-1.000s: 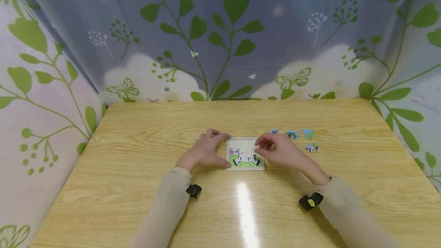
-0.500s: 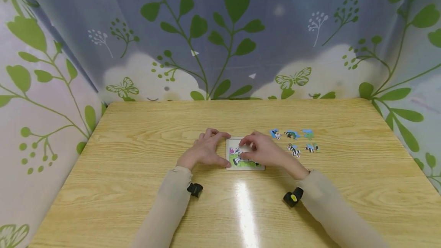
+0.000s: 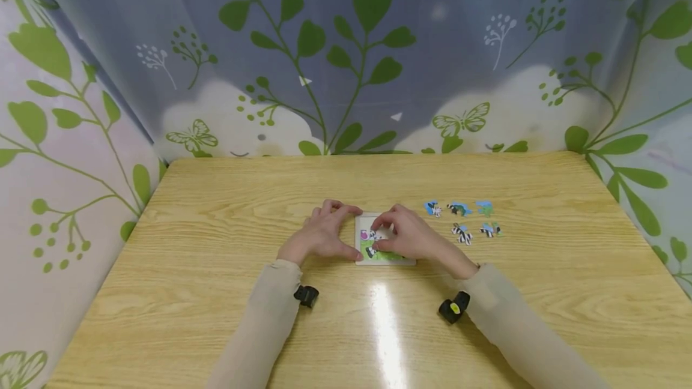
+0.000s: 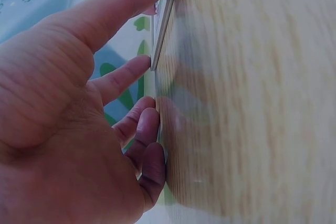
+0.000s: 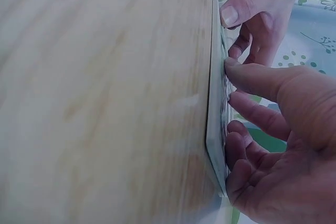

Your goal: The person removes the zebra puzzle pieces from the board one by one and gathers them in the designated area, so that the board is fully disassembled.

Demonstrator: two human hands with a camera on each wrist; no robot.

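The left hand (image 3: 323,236) is spread wide, with its thumb and pointer finger touching the near and far left corners of a puzzle board (image 3: 386,263). The board lies flat on the wooden table (image 3: 216,209), between that hand and the right hand (image 3: 408,233). The right hand bends its fingers over the board, and its thumb and fingertips touch the top (I can't tell if they pinch a piece). By those fingertips you can see green grass, a pink patch and some black and white.

Five loose puzzle pieces (image 3: 462,233) lie past the right hand and to its right, blue, green and stripy. Each wrist wears a black camera (image 3: 454,308) by a pale sleeve (image 3: 524,323). Beyond both hands, a leafy cloth (image 3: 459,35) hangs behind the table.
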